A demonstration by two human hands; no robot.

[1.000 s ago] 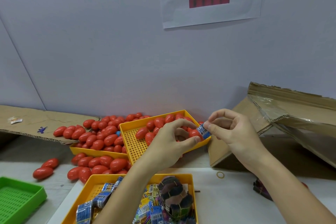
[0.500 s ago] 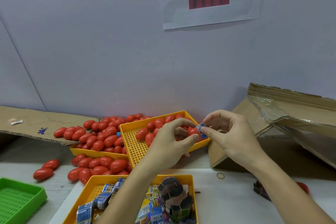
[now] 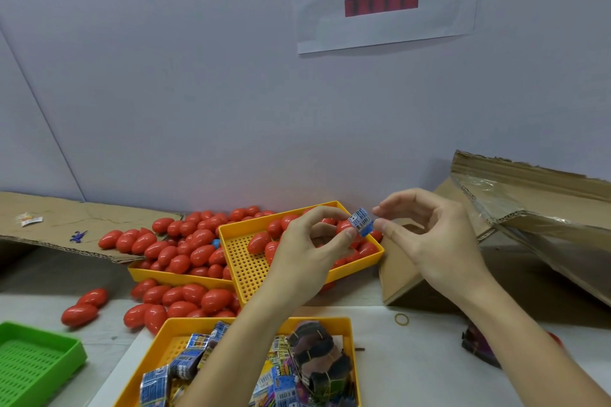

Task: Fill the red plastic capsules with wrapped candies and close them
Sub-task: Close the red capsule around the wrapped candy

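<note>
**A:** Above the tilted tray (image 3: pixel 246 266) at the back, your left hand (image 3: pixel 309 253) pinched a red capsule (image 3: pixel 344 227) between thumb and forefinger, with the blue candy (image 3: pixel 361 225) sitting at its mouth. Your right hand (image 3: pixel 426 241) was just beside it, fingers loosely curled and apart, tips almost at the wrapper. I couldn't tell whether they touched it.

**B:** What was the risk, as you judged it?

**A:** The candy looked only partly in. If you had let go too early, it could have tipped out and dropped among the capsules in the tray below. A wrapper corner left sticking out could also have been caught in the seam, so the capsule wouldn't have closed. And your left pinch was light on a smooth shell; a hard push from the right could have squirted it free.

**B:** What couldn't you make out?

**A:** Most of the capsule was behind your left fingers, so how deep the candy sat was hidden. I couldn't find its other half. Your forearm covered part of the near tray (image 3: pixel 344 324) of candies, whose front edge was cut off by the frame. The dark packet (image 3: pixel 476 345) at the right was too blurred to name.
</note>
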